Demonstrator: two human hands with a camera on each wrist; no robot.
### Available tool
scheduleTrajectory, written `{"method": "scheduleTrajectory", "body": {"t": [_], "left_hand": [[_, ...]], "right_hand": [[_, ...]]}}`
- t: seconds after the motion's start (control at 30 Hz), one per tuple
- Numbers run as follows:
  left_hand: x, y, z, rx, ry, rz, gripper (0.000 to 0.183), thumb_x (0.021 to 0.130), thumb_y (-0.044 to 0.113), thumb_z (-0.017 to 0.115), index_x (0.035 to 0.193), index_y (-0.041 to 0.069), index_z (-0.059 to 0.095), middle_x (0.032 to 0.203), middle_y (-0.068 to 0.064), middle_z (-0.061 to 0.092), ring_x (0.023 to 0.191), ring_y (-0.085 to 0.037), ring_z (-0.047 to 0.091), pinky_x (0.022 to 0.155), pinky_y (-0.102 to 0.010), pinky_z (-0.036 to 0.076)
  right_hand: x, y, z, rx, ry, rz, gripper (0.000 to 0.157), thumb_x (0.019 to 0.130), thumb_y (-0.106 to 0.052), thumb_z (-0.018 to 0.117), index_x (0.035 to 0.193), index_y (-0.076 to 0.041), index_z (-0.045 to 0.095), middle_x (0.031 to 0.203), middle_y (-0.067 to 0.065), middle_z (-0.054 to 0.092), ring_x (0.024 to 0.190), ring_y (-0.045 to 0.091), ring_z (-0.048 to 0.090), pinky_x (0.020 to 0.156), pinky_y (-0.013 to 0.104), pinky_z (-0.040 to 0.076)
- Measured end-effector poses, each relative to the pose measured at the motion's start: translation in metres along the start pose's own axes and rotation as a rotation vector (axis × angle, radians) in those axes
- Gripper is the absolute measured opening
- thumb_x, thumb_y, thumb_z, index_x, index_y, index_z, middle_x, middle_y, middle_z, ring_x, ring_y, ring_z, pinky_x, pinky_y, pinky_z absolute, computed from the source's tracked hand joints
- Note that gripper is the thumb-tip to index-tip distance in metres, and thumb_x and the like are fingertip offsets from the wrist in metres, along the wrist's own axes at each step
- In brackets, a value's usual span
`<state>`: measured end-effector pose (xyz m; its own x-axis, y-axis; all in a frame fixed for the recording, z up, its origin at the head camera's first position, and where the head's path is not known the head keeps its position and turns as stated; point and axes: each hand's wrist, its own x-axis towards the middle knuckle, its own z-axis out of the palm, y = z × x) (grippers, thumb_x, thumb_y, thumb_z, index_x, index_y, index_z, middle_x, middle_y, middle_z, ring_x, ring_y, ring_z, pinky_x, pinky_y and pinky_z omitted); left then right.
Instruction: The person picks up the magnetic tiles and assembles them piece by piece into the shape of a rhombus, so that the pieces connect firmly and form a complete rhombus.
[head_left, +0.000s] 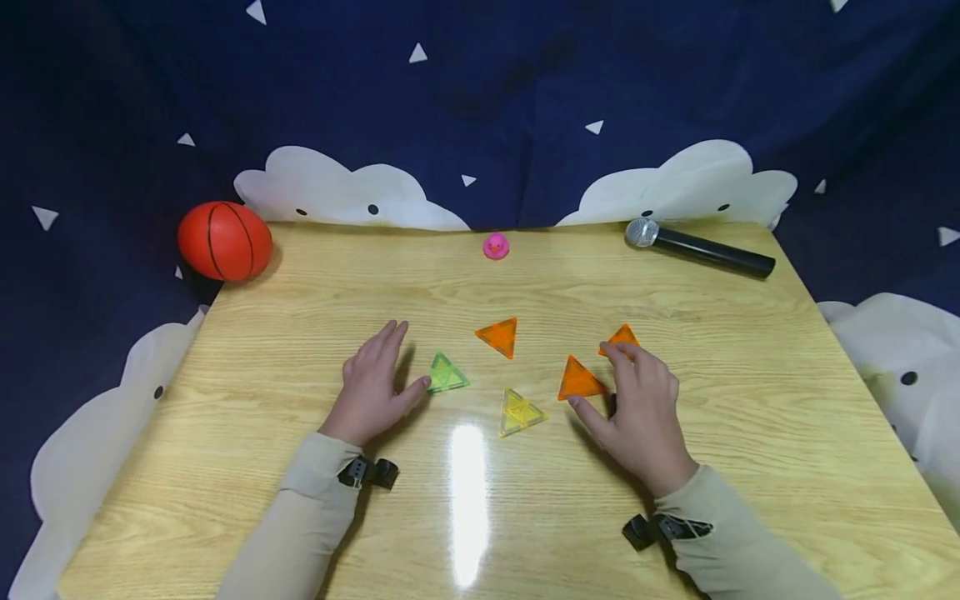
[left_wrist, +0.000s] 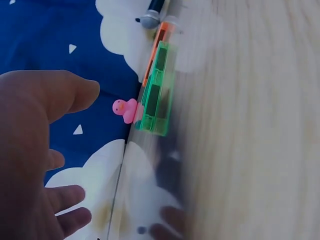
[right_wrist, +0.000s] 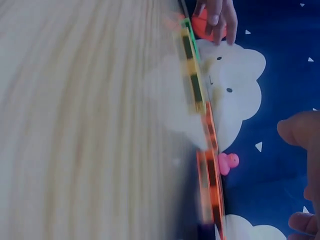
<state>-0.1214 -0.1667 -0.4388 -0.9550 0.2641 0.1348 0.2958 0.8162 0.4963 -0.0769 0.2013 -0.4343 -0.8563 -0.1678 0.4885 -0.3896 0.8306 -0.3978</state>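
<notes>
Left grip (head_left: 372,393) is spread wide, empty, beside the green triangle (head_left: 447,375), and right grip (head_left: 643,410), likewise wide, is placed beside the nearer orange triangle (head_left: 579,380), which could be skidded away if brushed off-centre.

Tiles, centre of head frame: green tile (head_left: 447,377) left of centre; yellow tile (head_left: 521,417) below centre; three orange ones, namely upper orange tile (head_left: 501,337), middle orange tile (head_left: 577,380) and right orange tile (head_left: 624,334). Bench (head_left: 337,275): pale yellow-brown, streaked wood grain, white glare at lower centre. Cloth (head_left: 495,108), top and sides: dark navy, scattered white triangles, white clouds with black eye dots. Ball (head_left: 225,242), upper left: red, black seam lines. Duck (head_left: 496,247), upper centre: bright pink, orange beak. Microphone (head_left: 712,252), upper right: black handle, silver-grey head. Sleeves (head_left: 292,533), lower left and right: plain beige. Wrist straps (head_left: 352,472): black.
</notes>
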Motion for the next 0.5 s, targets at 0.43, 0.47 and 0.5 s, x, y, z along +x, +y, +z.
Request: {"method": "scheduleTrajectory", "body": {"t": [0.43, 0.47, 0.5], "left_hand": [[0.005, 0.003, 0.009, -0.021, -0.039, -0.005, 0.075, 0.090, 0.044, 0.069, 0.150, 0.009, 0.043, 0.133, -0.014, 0.058, 0.123, -0.036, 0.050, 0.099, -0.056, 0.036], [0.006, 0.004, 0.009, -0.020, -0.041, -0.008, 0.074, 0.090, 0.044, 0.069, 0.149, 0.009, 0.044, 0.132, -0.014, 0.058, 0.122, -0.036, 0.051, 0.099, -0.056, 0.037], [0.006, 0.004, 0.010, -0.017, -0.042, -0.009, 0.073, 0.089, 0.044, 0.069, 0.148, 0.009, 0.046, 0.131, -0.014, 0.059, 0.122, -0.036, 0.051, 0.098, -0.056, 0.037]], "right_hand": [[0.000, -0.023, 0.019, 0.075, -0.031, 0.083, 0.073, 0.076, -0.041, 0.084, 0.131, -0.002, 0.057, 0.116, 0.015, 0.053, 0.107, 0.037, 0.045, 0.083, 0.050, 0.025], [0.000, -0.025, 0.020, 0.078, -0.042, 0.086, 0.073, 0.076, -0.042, 0.084, 0.131, -0.002, 0.057, 0.116, 0.014, 0.054, 0.107, 0.037, 0.045, 0.083, 0.049, 0.025], [0.000, -0.026, 0.021, 0.081, -0.055, 0.087, 0.073, 0.077, -0.042, 0.084, 0.131, -0.002, 0.056, 0.116, 0.014, 0.054, 0.107, 0.036, 0.045, 0.084, 0.049, 0.025]]}}
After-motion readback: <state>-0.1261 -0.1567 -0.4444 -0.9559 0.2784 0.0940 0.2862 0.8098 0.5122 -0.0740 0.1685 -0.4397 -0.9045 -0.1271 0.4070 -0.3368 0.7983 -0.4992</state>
